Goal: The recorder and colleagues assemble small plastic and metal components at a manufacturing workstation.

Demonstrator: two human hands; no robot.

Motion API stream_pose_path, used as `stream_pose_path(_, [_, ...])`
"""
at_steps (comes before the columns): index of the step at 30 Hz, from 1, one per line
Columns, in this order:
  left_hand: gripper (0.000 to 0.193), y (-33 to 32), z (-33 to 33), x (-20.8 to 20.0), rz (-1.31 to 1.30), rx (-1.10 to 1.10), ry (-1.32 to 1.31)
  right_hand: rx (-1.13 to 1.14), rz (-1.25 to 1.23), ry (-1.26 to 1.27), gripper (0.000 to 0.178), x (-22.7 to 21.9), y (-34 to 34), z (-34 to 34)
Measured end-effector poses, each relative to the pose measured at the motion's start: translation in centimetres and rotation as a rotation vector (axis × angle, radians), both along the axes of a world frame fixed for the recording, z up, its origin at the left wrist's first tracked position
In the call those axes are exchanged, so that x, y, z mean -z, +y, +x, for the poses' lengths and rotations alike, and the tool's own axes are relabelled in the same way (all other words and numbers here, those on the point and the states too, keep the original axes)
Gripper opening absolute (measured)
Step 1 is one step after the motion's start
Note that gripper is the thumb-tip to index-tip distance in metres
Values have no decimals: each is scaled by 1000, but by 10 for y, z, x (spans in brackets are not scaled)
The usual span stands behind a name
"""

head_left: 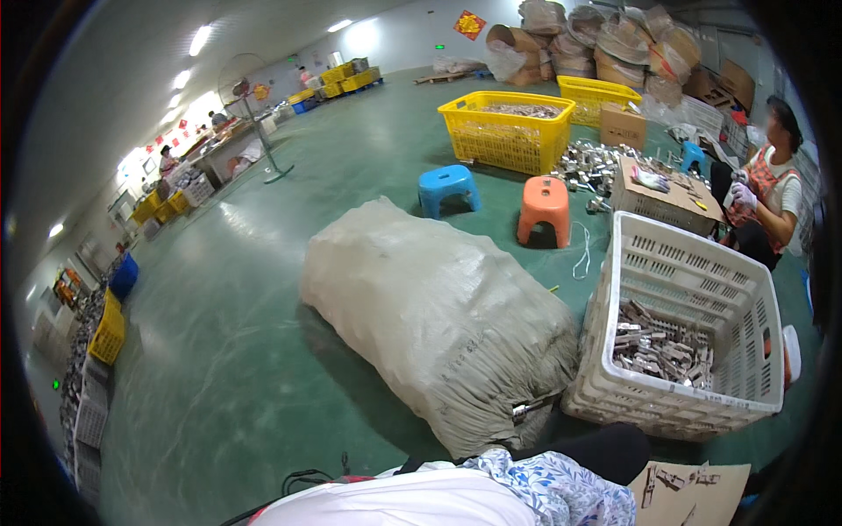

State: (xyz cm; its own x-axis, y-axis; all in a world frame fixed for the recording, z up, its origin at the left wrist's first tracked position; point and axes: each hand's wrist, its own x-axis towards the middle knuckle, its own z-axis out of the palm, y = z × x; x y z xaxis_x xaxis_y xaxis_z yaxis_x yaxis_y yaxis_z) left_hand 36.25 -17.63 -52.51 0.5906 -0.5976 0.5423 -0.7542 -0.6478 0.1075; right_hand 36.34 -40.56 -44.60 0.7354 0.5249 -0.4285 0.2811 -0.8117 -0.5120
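Observation:
Neither of my hands shows. Only white clothing and a blue-and-white flowered sleeve (561, 485) of mine come in at the lower edge, with a dark-clad leg (605, 449) beside them. Closest in front lies a big, bulging off-white woven sack (430, 307), its gathered mouth toward me and a shiny metal piece (531, 407) poking out. To its right stands a white slatted plastic crate (675, 399) with many small metal parts (662, 346), like hinges, on its bottom. A flat cardboard piece (715, 486) at lower right carries several similar parts.
Beyond the sack are a blue stool (448, 187) and an orange stool (544, 210). A yellow crate (509, 145) holds metal parts; more parts (588, 165) are heaped beside it. At right a gloved co-worker (772, 188) sits by a cardboard-topped box (662, 206). A stand fan (263, 145) rises further left.

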Motion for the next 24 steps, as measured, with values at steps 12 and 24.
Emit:
stream_pose_path(12, [59,-19,-96,-69,48,282,9,201,117,212,23,-14,-32,-94])
stream_pose_path(24, [73,-73,-96,-5,-79,312,197,429,310,382,37,-29,-30,-106])
